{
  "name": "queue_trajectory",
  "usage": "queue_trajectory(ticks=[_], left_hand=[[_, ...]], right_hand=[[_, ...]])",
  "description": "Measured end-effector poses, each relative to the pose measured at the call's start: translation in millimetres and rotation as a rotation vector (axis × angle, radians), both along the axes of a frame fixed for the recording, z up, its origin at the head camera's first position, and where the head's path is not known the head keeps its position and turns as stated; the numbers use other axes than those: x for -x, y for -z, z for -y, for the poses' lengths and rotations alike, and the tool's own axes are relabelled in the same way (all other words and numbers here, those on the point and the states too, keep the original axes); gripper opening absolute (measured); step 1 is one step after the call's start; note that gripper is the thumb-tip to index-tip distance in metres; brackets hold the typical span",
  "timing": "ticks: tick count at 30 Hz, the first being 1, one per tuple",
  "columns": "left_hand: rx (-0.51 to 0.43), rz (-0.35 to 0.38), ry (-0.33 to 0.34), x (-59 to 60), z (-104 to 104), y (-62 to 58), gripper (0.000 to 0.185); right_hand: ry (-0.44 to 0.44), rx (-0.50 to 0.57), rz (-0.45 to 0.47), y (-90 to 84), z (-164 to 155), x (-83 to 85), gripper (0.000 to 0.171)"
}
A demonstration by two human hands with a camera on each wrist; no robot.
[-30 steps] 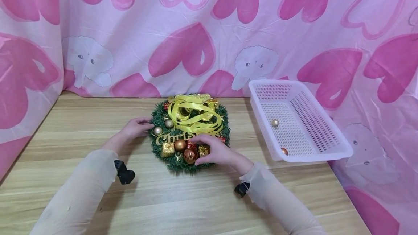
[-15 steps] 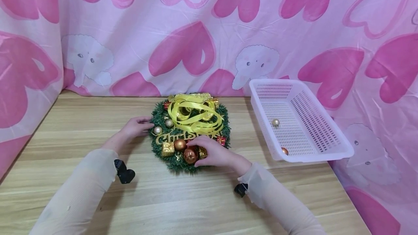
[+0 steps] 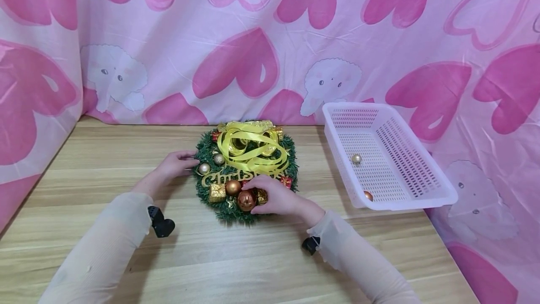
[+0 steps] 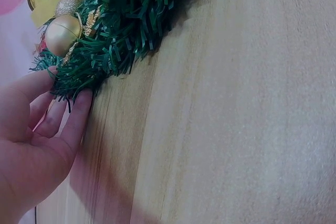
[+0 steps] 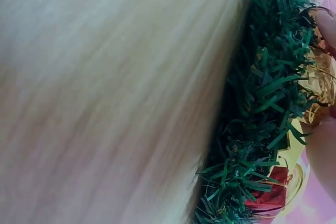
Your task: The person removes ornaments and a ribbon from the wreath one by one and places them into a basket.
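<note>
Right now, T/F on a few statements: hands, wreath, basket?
1. The left hand touches the wreath at its left edge. True.
2. The right hand holds a silver ball over the basket. False: its fingers curl round the copper ball on the wreath's near side.
3. The basket holds two balls. True: a silver ball and a small copper one.
4. The wreath lies inside the basket. False: it lies on the table, left of the basket.
5. A yellow ribbon sits on the wreath's far half. True.
</note>
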State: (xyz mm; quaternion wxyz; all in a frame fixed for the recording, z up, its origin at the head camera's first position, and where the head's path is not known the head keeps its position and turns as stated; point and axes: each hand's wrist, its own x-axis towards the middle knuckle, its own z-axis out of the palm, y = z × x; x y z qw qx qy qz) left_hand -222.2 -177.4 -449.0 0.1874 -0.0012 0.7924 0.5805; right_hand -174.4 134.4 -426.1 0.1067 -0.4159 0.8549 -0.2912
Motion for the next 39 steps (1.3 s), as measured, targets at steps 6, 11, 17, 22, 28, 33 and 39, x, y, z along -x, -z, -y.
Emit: queue_trajectory(ticks=[6, 11, 17, 22, 28, 33, 39], left_hand=[[-0.008, 0.000, -0.002, -0.3, 0, 1.4, 0.056], [-0.009, -0.006, 0.002, -0.5, 0, 2.5, 0.055], [-0.021, 0.014, -0.009, 0.1, -1, 3.0, 0.055], [-0.013, 0.013, -0.002, -1.0, 0, 0.6, 0.056], [-0.082, -0.021, 0.013, -0.2, 6, 5.1, 0.064], [-0.070, -0.011, 0.004, 1.5, 5, 5.0, 0.061], [-0.001, 0.018, -0.008, 1.5, -1, 1.1, 0.055]], right_hand=[[0.033, 0.049, 0.077, -1.7, -1, -0.7, 0.055], [0.031, 0.110, 0.094, -2.2, -2, -0.2, 0.054], [0.048, 0.163, 0.112, -5.5, -6, 1.8, 0.054], [0.082, 0.239, 0.223, -9.9, -9, 5.3, 0.054], [0.094, 0.281, 0.257, -18.1, -14, 8.2, 0.055], [0.122, 0.298, 0.229, -25.5, -19, 10.8, 0.053], [0.143, 0.332, 0.246, -33.2, -24, 16.0, 0.050]])
